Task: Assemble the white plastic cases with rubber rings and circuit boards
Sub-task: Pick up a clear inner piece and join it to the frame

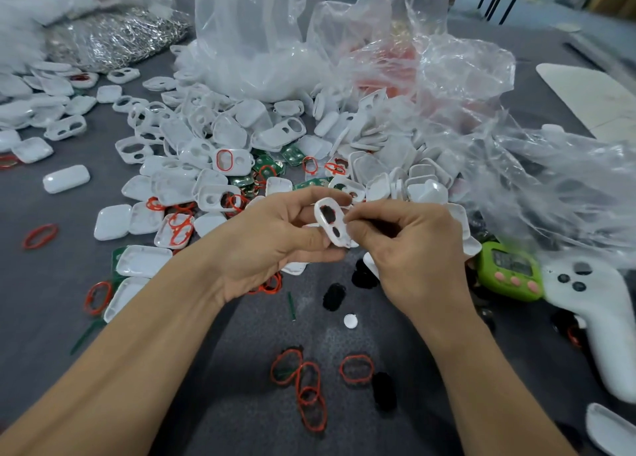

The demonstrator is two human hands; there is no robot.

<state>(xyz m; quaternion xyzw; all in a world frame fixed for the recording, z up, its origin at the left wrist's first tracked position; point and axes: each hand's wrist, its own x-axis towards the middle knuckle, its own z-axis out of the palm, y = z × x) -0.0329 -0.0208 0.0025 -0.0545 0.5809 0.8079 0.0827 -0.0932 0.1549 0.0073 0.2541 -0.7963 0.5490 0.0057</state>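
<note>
While curled fingers hide its lower end, one white case (331,222) with two holes is pinched between the left hand (275,245) and right hand (413,252) above the worktop (241,369). Four red rubber rings (303,364) lie nearest. Green circuit boards (292,155) sit half-buried among loose cases (213,135) too many to count.

Our left hand (275,239) and right hand (409,249) pinch a white case half (332,226) above the grey surface (241,369), red rubber rings (303,383) lying below.
</note>
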